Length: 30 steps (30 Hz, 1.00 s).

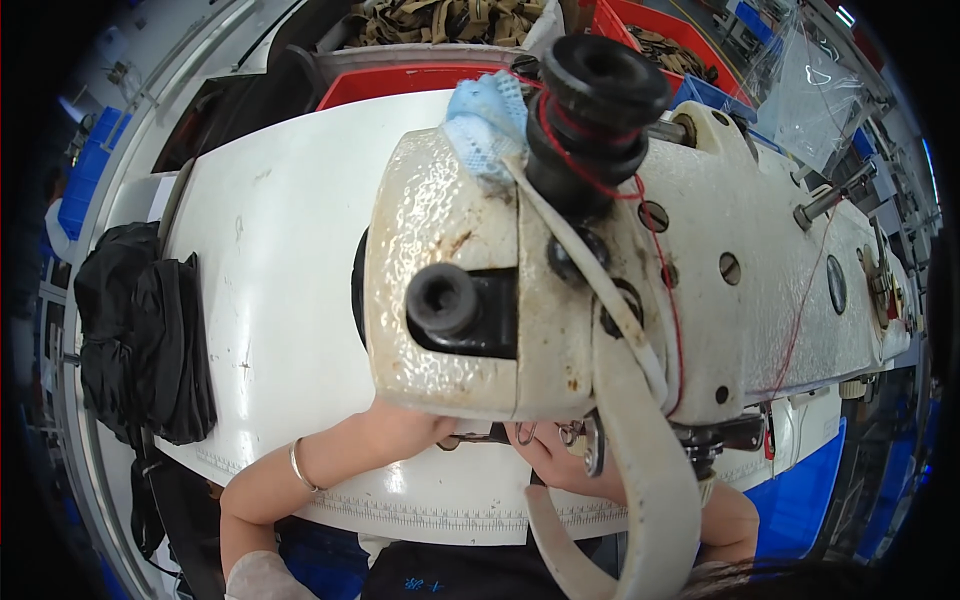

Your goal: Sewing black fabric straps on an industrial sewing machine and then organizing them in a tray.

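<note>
A cream-coloured sewing machine (470, 190) fills the middle of the view and hides much of the work under its head. My left hand (405, 428) reaches below the front of the head, its fingers out of sight behind it. From the right comes my right hand (560, 455), partly covered by the machine's curved white lever (650, 470); its fingertips are hidden too. Between the two hands a small dark and tan piece (482, 436) shows, too covered to name. Red thread (655, 240) runs down from the black tension knob (605, 75).
A black cloth bundle (145, 335) hangs over the left edge of the white table (275, 250). A light blue rag (487, 125) is tucked on the machine. Beyond stand red bins (390, 84) and a heap of tan and black straps (450, 22). A printed ruler (420, 515) follows the near edge.
</note>
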{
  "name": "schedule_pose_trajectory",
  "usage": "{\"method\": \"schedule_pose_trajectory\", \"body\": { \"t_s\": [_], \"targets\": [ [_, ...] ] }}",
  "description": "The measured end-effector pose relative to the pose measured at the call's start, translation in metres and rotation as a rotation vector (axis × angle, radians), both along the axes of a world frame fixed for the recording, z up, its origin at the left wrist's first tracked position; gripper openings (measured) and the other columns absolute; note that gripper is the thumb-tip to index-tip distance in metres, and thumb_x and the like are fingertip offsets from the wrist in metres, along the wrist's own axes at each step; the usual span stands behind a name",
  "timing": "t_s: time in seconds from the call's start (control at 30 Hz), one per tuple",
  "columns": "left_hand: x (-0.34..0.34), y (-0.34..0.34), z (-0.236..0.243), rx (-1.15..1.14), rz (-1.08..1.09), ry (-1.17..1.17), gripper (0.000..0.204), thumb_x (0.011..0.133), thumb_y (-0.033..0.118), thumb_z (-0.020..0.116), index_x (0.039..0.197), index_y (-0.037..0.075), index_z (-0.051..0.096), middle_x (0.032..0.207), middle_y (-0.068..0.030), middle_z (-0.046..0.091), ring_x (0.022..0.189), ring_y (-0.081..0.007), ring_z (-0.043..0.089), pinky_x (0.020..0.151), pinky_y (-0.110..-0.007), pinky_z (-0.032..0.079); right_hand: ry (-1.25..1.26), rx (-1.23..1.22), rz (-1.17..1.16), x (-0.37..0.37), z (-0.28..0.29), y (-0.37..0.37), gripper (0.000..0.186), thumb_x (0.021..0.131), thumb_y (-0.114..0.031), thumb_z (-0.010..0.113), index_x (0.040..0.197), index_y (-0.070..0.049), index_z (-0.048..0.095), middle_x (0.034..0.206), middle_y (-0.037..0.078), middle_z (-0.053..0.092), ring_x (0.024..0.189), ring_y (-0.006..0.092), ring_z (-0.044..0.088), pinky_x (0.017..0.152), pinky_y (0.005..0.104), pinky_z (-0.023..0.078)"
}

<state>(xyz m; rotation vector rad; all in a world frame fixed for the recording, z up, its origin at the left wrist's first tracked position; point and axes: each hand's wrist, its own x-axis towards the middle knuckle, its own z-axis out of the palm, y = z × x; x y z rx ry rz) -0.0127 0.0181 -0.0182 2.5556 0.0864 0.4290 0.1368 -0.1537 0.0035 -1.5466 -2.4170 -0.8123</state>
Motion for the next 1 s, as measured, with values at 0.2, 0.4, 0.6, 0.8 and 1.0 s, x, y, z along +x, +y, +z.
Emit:
{"method": "schedule_pose_trajectory", "body": {
  "t_s": [0.2,0.4,0.6,0.8,1.0],
  "targets": [
    [-0.006,0.003,0.003,-0.093,-0.044,0.131,0.032,0.064,0.006,0.066,0.095,0.007,0.066,0.092,-0.0094,0.062,0.083,-0.0265,0.061,0.071,-0.036,0.050,0.388,-0.116,-0.140,-0.002,-0.025,-0.010,0.028,0.085,-0.010,0.052,0.111,-0.002,0.059,0.113,0.009,0.060,0.098,0.0164,0.055,0.079,0.0279,0.048],
    [-0.005,0.004,0.001,-0.193,-0.078,0.251,0.031,0.064,0.006,0.067,0.095,0.009,0.066,0.092,-0.0082,0.063,0.083,-0.0258,0.061,0.070,-0.036,0.050,0.495,-0.057,0.026,0.010,-0.014,-0.007,0.015,0.064,-0.008,0.057,0.072,0.005,0.059,0.085,0.023,0.056,0.082,0.0360,0.053,0.063,0.0424,0.047],
    [-0.002,0.003,0.005,-0.128,-0.090,0.094,0.028,0.064,0.006,0.067,0.092,0.010,0.066,0.084,-0.0060,0.063,0.077,-0.0249,0.062,0.067,-0.038,0.050,0.557,-0.083,0.050,0.012,-0.003,-0.006,0.020,0.058,-0.010,0.057,0.070,0.006,0.058,0.087,0.025,0.057,0.083,0.0361,0.054,0.067,0.0426,0.048],
    [0.001,0.001,0.017,-0.087,-0.090,0.082,0.031,0.060,0.008,0.069,0.091,0.008,0.066,0.083,-0.0072,0.063,0.076,-0.0261,0.062,0.067,-0.038,0.050,0.565,0.077,0.081,0.011,-0.015,-0.002,0.022,0.055,-0.011,0.057,0.070,0.005,0.058,0.084,0.024,0.057,0.082,0.0357,0.054,0.068,0.0418,0.048],
    [-0.007,0.005,0.026,-0.011,-0.149,0.175,0.036,0.058,0.009,0.070,0.093,0.007,0.065,0.085,-0.0078,0.063,0.078,-0.0268,0.062,0.069,-0.038,0.050,0.562,0.098,0.143,0.010,0.000,0.010,0.023,0.063,-0.013,0.058,0.077,0.005,0.060,0.083,0.021,0.057,0.082,0.0313,0.056,0.065,0.0415,0.047]
  ]
}}
